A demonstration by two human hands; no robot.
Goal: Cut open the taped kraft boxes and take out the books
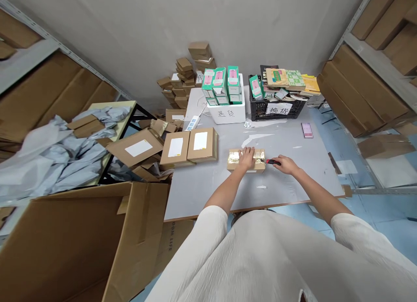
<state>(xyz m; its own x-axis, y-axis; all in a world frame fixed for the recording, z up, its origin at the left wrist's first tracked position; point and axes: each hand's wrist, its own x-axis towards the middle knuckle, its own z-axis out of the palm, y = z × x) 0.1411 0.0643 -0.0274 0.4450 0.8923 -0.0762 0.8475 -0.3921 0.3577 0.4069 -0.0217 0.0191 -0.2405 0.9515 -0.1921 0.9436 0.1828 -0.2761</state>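
Worktop (202, 198) is smooth and grey, with torn white scraps (261, 187) lying on it. A small oblong cardboard carton (235, 161), its top covered with glossy, wrinkled tape (259, 153), sits near the middle, somewhat closer to the near edge. Left hand (247, 158) lies palm down on the carton, fingers extended, gripping nothing. Right hand (286, 164) is closed round a slim red-and-black cutter (272, 162) — its tip at the carton's right end; contact cannot be confirmed. Two matt brown boxes (202, 148), square-cornered and bearing white labels (200, 141), stand side by side at the left edge. Toward the far edge: a smooth-walled white tub (226, 115) of green-and-pink packs (220, 80) and, by the far right corner, a black lattice crate (260, 113) heaped with books (280, 78). A pinkish oblong (306, 130) lies near the right edge — material indistinct.
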